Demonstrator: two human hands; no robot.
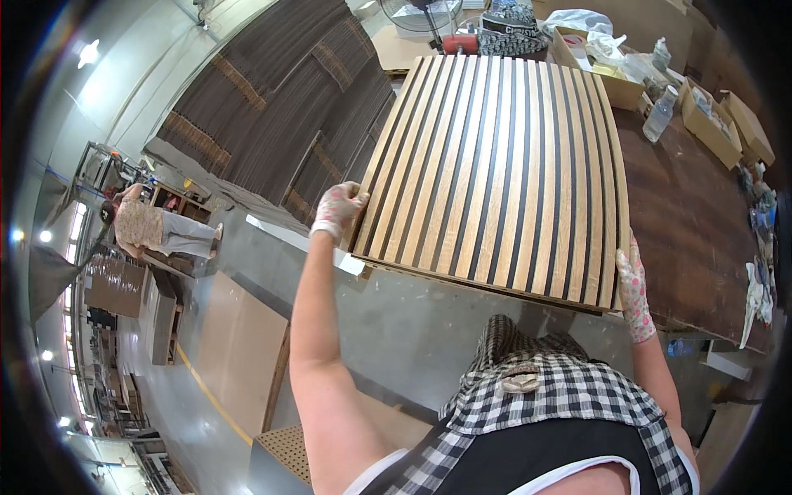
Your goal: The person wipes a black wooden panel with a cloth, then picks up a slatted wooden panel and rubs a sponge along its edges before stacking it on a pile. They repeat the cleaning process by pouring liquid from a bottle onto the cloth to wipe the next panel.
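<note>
A slatted wood panel, with light oak strips and dark gaps between them, lies in front of me, at the top of what looks like a stack. My left hand, in a white patterned glove, is at the panel's left edge with its fingers curled over the side. At the near right corner my right hand, gloved alike with pink spots, presses along the right edge; its thumb side shows and some fingers are hidden. Both hands hold the panel from opposite sides.
Right of the panel, a brown table bears a clear bottle and cardboard boxes. A fan stands behind. Stacked dark cardboard sheets rise at the left. Further off, another person stands near a large board.
</note>
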